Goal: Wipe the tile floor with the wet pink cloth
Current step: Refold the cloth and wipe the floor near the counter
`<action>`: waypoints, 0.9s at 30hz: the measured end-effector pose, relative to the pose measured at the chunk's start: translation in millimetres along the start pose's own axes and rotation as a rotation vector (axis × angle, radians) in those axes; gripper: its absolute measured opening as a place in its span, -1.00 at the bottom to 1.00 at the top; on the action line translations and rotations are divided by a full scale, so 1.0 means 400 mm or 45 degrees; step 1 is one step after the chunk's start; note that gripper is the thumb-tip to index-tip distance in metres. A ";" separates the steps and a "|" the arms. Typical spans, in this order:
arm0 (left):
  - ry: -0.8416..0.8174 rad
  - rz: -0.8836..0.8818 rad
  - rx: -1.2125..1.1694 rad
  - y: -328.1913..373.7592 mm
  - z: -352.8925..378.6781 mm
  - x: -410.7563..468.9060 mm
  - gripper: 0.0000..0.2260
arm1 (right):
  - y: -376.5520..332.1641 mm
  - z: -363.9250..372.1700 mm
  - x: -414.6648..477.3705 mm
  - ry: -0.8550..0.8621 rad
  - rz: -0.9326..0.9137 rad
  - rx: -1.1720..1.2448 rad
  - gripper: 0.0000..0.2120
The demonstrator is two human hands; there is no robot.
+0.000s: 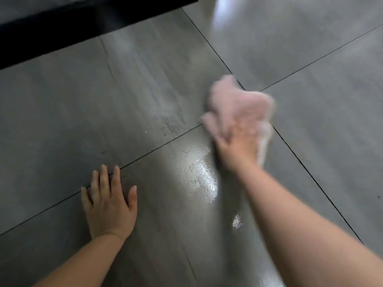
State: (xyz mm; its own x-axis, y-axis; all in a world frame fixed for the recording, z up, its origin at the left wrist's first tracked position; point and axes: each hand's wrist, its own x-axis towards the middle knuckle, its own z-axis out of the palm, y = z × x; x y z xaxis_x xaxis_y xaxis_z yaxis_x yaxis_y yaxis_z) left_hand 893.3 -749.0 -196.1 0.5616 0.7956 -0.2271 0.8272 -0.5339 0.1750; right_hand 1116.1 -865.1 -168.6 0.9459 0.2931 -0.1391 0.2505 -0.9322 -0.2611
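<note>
I'm looking down at an indoor room, likely a home: a tile floor (124, 90) of large glossy grey slabs, thin dark grout lines (165, 139), and a black furniture edge (62, 27) at eleven o'clock.

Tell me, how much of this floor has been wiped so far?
Only a patch looks done: a glossy wet streak on the tile floor between the arms. In hand: the right hand has the pink cloth at the tile joint, its grip too blurred to read; the left hand rests flat on the floor. Left: the dull tiles beyond, with dark specks.
</note>
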 end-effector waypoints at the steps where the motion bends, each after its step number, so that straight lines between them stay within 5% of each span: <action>1: -0.002 -0.007 -0.005 -0.002 0.003 0.002 -0.37 | -0.087 0.041 -0.052 -0.206 -0.222 -0.043 -0.42; 3: 0.021 0.018 0.012 -0.005 0.005 0.006 -0.38 | -0.205 0.101 -0.169 -0.580 -0.607 -0.021 -0.43; 8: 0.048 -0.021 -0.007 -0.019 0.008 0.012 -0.32 | -0.094 0.089 -0.107 -0.515 -0.827 0.001 -0.43; 11: 0.016 0.004 -0.001 -0.019 0.002 0.002 -0.28 | 0.178 -0.015 -0.025 -0.235 -0.417 -0.044 -0.17; 14: -0.015 0.023 -0.004 -0.007 -0.004 0.010 -0.27 | 0.410 -0.127 -0.083 -0.042 -0.296 -0.031 -0.32; 17: 0.027 0.012 -0.040 -0.003 -0.001 0.016 -0.30 | 0.423 -0.121 -0.159 0.098 0.343 0.035 -0.16; 19: 0.016 0.015 -0.028 0.002 0.003 0.010 -0.30 | 0.329 -0.065 -0.142 0.079 0.612 0.066 -0.26; 21: 0.028 0.022 -0.026 -0.002 0.007 0.007 -0.31 | 0.204 -0.003 -0.124 -0.015 0.419 0.023 -0.37; 25: 0.044 0.007 -0.024 -0.005 0.004 0.006 -0.34 | 0.058 0.095 -0.238 -0.072 -0.565 0.011 -0.37; 27: 0.050 0.011 -0.050 -0.005 0.001 0.011 -0.38 | 0.117 0.076 -0.280 -0.159 -0.701 0.074 -0.47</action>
State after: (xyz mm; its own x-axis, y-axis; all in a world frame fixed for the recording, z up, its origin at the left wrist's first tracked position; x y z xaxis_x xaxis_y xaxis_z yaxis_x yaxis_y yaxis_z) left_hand 894.3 -744.5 -197.7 0.5673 0.8018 -0.1879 0.8203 -0.5301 0.2146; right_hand 1015.5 -935.3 -194.1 0.6466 0.7588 -0.0784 0.6847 -0.6226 -0.3789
